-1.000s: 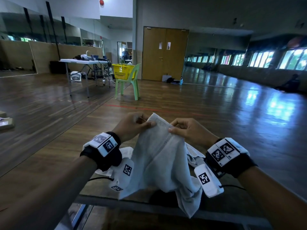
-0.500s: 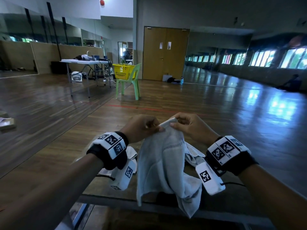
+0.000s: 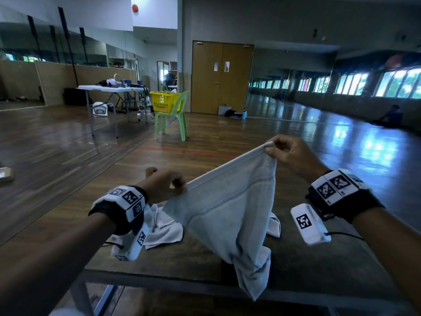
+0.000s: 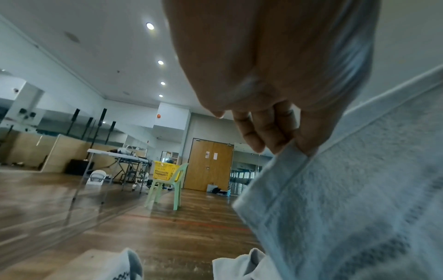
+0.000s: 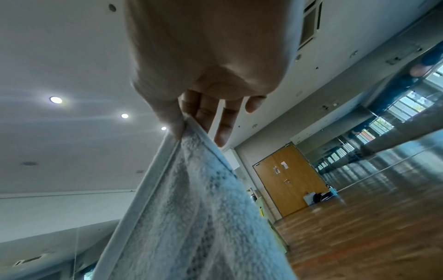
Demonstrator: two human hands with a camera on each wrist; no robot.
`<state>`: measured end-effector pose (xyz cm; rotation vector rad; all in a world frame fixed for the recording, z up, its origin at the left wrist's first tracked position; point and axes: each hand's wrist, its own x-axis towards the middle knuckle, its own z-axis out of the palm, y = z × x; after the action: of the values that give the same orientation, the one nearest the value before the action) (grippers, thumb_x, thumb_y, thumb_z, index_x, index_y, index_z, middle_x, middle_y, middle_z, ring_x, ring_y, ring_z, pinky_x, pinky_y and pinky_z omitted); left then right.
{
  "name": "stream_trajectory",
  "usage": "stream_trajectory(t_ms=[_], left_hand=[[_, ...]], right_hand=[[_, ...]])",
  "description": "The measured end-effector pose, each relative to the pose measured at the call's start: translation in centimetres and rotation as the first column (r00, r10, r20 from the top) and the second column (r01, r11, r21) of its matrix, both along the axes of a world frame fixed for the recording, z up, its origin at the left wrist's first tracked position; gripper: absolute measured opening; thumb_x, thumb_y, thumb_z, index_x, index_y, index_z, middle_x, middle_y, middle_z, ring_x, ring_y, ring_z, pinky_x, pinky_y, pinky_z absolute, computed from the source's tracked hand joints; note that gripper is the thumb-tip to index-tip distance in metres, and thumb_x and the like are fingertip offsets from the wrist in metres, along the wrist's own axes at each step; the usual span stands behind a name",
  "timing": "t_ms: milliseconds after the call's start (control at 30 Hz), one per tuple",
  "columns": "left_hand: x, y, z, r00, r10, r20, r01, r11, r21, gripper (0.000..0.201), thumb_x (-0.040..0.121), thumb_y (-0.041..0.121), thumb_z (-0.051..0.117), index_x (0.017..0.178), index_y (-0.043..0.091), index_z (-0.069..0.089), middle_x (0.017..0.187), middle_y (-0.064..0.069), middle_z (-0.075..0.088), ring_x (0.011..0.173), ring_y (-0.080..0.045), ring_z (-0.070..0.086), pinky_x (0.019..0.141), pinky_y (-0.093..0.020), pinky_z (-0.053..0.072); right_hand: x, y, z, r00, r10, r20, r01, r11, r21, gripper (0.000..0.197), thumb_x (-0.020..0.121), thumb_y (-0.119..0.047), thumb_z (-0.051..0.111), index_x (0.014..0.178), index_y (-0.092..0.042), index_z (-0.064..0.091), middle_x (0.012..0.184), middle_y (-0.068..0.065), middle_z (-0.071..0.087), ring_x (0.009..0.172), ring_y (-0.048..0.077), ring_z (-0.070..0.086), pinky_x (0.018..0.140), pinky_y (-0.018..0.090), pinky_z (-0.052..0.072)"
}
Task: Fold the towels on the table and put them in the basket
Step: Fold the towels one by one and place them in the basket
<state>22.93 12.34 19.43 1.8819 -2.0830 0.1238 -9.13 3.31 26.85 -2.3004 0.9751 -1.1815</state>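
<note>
Nearest the camera, the grey towel (image 3: 230, 215) hangs in the air over the near edge of the desk (image 3: 296, 267), its lower end trailing down past that edge in a loose bunch. The left hand (image 3: 163, 187) pinches one corner of the hemmed top edge between thumb and fingertips; the left wrist view shows the thumb pressed on the hem while the other fingers curl behind it. The right hand (image 3: 293, 155) pinches the other end of that hem, held higher and well apart from the left, so the top edge runs taut on a slant between them.

Just behind the hanging cloth, a white towel (image 3: 163, 226) lies crumpled on the desk, not yet folded. Far across the wooden floor, a yellow basket (image 3: 164, 101) sits on the seat of a green chair (image 3: 174, 117), beside a white folding table and in front of brown double doors.

The step in hand looks like opening the grey towel out by its top corners, the start of folding it. The next move likely calls for levelling the two hands, letting the bunched lower part drop straight, then laying the cloth flat on the desk or bringing the corners together for the first fold. The basket stands well away, so a walk is needed afterwards.
</note>
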Motion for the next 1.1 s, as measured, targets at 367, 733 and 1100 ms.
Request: stream_trajectory(t_ms=[367,733,1100], left_hand=[[1.6,1.8,5.8,0.981,0.127,0.145,-0.085,0.960,-0.265,0.011,0.095,0.025,0.041,0.094,0.023,0.052,0.092,0.003,0.060,0.089,-0.019,0.054,0.078,-0.031,0.017],[1.3,8.0,21.3,0.997,0.071,0.018,-0.047,0.811,-0.583,0.030,0.088,0.046,0.054,0.077,0.018,0.056,0.071,-0.001,0.056,0.064,-0.020,0.054,0.065,-0.030,0.038],[2.6,3.6,28.5,0.999,0.029,-0.017,-0.032,0.743,-0.668,0.023,0.094,0.021,0.053,0.100,0.002,0.064,0.087,-0.018,0.067,0.072,-0.029,0.061,0.063,-0.034,0.047]], right_hand=[[-1.6,2.2,3.5,0.989,-0.131,-0.073,0.126,0.989,-0.073,0.004,0.079,-0.031,0.064,0.076,-0.034,0.065,0.075,-0.014,0.065,0.076,0.005,0.060,0.085,0.036,0.046],[-4.5,6.7,15.1,0.987,-0.160,0.029,0.160,0.932,-0.324,0.007,0.085,-0.011,0.064,0.087,-0.018,0.064,0.077,-0.007,0.062,0.072,0.008,0.056,0.064,0.018,0.043],[-3.4,2.7,20.7,0.971,-0.187,0.151,0.233,0.889,-0.395,0.010,0.085,-0.012,0.065,0.092,-0.018,0.062,0.071,-0.010,0.055,0.056,-0.012,0.053,0.050,0.002,0.039]])
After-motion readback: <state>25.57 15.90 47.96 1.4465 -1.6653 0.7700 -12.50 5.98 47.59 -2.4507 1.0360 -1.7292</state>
